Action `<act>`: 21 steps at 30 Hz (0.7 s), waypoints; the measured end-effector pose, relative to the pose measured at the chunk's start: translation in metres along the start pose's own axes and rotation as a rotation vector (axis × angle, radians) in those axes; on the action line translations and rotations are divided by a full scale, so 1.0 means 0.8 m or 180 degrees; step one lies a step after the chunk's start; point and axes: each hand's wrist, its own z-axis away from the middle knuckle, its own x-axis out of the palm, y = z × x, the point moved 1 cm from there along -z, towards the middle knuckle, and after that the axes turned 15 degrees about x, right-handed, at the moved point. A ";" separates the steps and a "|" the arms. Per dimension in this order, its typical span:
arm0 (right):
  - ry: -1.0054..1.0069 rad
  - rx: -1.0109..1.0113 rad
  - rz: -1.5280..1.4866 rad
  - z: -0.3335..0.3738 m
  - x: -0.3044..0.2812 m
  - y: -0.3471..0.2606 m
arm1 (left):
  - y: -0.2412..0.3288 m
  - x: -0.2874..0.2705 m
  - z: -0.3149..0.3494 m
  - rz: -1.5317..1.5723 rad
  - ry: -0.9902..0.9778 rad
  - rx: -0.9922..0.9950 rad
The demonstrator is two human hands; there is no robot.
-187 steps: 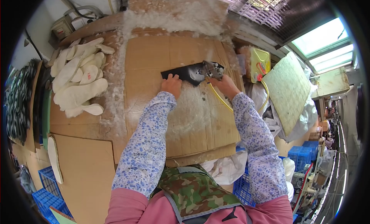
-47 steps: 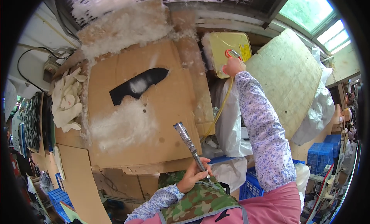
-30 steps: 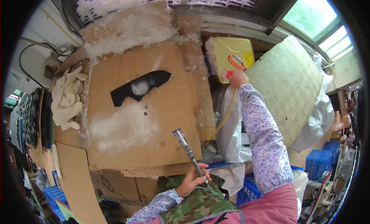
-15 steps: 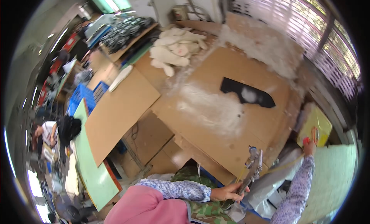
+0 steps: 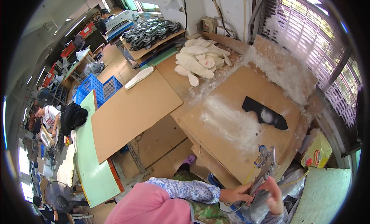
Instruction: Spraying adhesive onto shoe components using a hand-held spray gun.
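Observation:
My left hand [image 5: 238,195] is closed round the handle of a metal spray gun [image 5: 265,168], which points up and away over the front corner of the cardboard-covered table. Beside the gun is my right hand [image 5: 274,196], slightly smeared, its fingers apart and nothing seen in them. Whether its fingertips touch the gun is unclear. A black curved flat piece [image 5: 266,113] with a whitish patch lies on the cardboard sheet [image 5: 216,137], which carries white residue. To the right, a yellow hose [image 5: 295,181] runs to the red cap of a yellow translucent jerrycan [image 5: 318,150].
Cream insole-shaped pieces [image 5: 198,59] lie piled at the back; one more cream piece [image 5: 139,77] rests on a tan board [image 5: 133,114] at left. Dark pieces [image 5: 152,32] are stacked beyond. Blue crates [image 5: 90,89] stand by the green table [image 5: 85,158]. Co-workers are farther left.
My right hand has left the jerrycan's red cap and come back toward me, beside the spray gun. My left hand still holds the gun. The whole view has shifted.

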 end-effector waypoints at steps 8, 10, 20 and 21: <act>0.1562 0.0542 0.0639 -0.156 0.149 -0.016 | 0.124 -0.135 0.022 -0.1825 -0.0439 0.0437; 0.2148 0.0751 -0.0084 -0.187 0.172 -0.009 | 0.199 -0.196 0.026 -0.1907 -0.1649 -0.0524; 0.3111 0.2129 0.0060 -0.330 0.281 -0.127 | 0.608 -0.836 0.058 -0.4751 0.3225 0.2586; 0.3120 0.2219 0.0140 -0.328 0.278 -0.117 | 0.627 -0.889 0.059 -0.5092 0.3375 0.2326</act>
